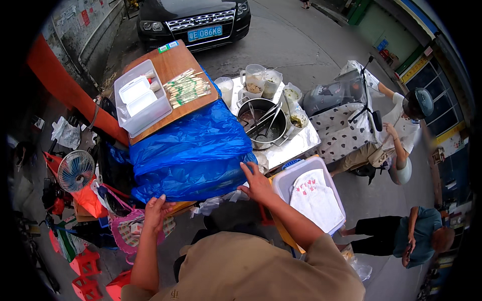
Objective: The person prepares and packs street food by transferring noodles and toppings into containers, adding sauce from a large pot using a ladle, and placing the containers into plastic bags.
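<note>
A crinkled blue plastic sheet (193, 148) covers the stand in front of me. At its near left corner is my left hand (156, 211), its thumb and fingers closed at the sheet's edge. My right hand (258, 184) rests at the near right corner with fingers apart, the fingertips touching the plastic. Beyond the sheet lies a brown wooden board (145, 65), with a pile of wrapped chopsticks (186, 89) on it. A translucent bin (144, 123) beside them holds a white foam food box (138, 95).
Right of the sheet, a metal pot (261, 103) with utensils stands among several containers of food. Nearer is a tub (283, 184) with a white cloth (316, 200). A fan (76, 170) and red stools (85, 263) are left. Two people and a scooter (341, 125) are right; a car (196, 22) is ahead.
</note>
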### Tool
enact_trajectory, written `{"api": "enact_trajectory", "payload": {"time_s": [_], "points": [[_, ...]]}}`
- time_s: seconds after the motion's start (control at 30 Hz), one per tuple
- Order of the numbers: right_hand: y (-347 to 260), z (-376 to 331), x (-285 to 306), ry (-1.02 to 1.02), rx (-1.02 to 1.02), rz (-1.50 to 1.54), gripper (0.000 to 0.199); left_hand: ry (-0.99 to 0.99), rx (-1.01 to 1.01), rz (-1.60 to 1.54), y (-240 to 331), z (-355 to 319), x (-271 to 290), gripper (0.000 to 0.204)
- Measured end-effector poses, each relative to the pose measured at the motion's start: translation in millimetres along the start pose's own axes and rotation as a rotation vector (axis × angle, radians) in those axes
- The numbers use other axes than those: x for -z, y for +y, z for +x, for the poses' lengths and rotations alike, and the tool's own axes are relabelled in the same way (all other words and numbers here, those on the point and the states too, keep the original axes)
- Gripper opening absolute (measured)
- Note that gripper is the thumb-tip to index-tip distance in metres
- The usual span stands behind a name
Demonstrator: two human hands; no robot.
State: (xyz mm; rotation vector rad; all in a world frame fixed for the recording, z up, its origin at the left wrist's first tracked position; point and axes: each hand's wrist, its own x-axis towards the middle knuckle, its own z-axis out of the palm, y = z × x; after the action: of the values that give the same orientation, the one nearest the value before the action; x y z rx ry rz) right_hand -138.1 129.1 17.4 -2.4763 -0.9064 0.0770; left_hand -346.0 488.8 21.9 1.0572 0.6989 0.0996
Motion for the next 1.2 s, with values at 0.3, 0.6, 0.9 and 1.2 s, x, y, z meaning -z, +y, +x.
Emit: {"api": "enact_trajectory", "payload": {"time_s": [0.3,0.6,0.9,1.2], "points": [[28.9,157.3,-3.1,-0.144,0.059,-0.088,0.023,-0.174,-0.467,1.48,111.4,102.9,9.3,0.045],[100.1,373.7,-46.0,0.235,-0.241,0.152,0.016,-0.306,-0.864,1.542,120.0,185.1,49.6,0.015],[-107.7,311.4,-38.2,0.173,0.323,0.295,0.028,0.218,-0.419,1.433,189.6,238.9,111.9,0.015],[-158.1,188.7,-247.8,-0.628,0.565,0.199,0.031,0.24,-0.327,0.964,276.9,299.9,71.3,0.033]]}}
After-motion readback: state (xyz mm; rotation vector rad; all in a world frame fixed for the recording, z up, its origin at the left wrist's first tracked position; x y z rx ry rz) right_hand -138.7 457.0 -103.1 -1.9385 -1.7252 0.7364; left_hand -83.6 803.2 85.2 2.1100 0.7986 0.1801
